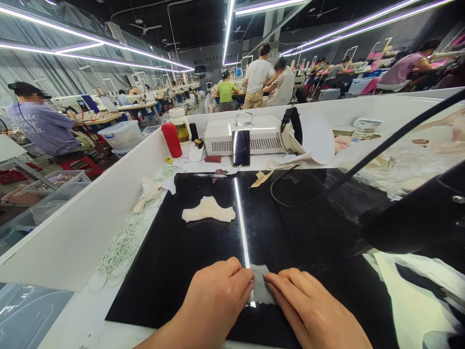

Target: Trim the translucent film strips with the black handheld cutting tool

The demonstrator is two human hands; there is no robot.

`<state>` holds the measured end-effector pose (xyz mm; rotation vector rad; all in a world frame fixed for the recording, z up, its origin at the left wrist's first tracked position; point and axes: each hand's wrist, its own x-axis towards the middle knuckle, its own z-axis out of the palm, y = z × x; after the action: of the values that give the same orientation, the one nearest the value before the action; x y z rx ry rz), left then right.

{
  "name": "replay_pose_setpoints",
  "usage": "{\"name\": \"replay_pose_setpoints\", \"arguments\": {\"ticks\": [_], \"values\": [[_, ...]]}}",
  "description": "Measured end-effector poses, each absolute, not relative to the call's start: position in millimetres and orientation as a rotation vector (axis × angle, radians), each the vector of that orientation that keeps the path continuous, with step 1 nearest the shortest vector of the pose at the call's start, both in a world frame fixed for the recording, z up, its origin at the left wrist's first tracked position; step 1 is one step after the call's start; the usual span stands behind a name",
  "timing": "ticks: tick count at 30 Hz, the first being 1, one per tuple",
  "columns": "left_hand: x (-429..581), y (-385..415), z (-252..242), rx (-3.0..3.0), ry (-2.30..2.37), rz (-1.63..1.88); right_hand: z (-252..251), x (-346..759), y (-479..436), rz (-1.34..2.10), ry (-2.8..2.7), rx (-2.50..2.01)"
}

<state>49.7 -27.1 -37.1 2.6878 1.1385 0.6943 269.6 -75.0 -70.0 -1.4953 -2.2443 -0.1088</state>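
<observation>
A small piece of thin grey fabric [262, 286] lies on the glossy black board [160, 271] in front of me. My left hand [221, 295] is closed on its left edge, thumb and fingers pressed together. From the other side, my right hand [308, 300] pinches the right edge, fingertips together. Farther up the board rests a stack of cream fabric pieces [208, 210], cut in a winged shape, apart from both hands.
Pale green cord [123, 247] lies tangled along the left. A phone [241, 148] leans on a white vented box [221, 138] at the back, near a red cup [171, 139]. A black cable [348, 174] crosses the right. Pale fabric [407, 295] lies lower right.
</observation>
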Motion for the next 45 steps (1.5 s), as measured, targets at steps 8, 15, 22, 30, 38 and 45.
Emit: {"name": "replay_pose_setpoints", "arguments": {"ticks": [8,15,22,30,38,45], "values": [[54,-27,-31,2.866,1.044,0.805,-70,266,-74,-0.07,-2.227,-1.494],[60,-30,-34,2.915,0.776,0.917,-73,269,-76,-0.121,-2.222,-1.471],[62,-28,-41,2.951,0.76,0.93,-73,269,-74,-0.18,-2.232,-1.449],[61,-29,-42,2.962,0.767,0.885,-69,268,-73,-0.196,-2.225,-1.421],[62,-27,-42,2.94,0.75,0.931,-67,271,-74,-0.163,-2.239,-1.422],[61,-28,-43,2.936,0.779,0.877,-65,269,-74,-0.174,-2.249,-1.413]]}}
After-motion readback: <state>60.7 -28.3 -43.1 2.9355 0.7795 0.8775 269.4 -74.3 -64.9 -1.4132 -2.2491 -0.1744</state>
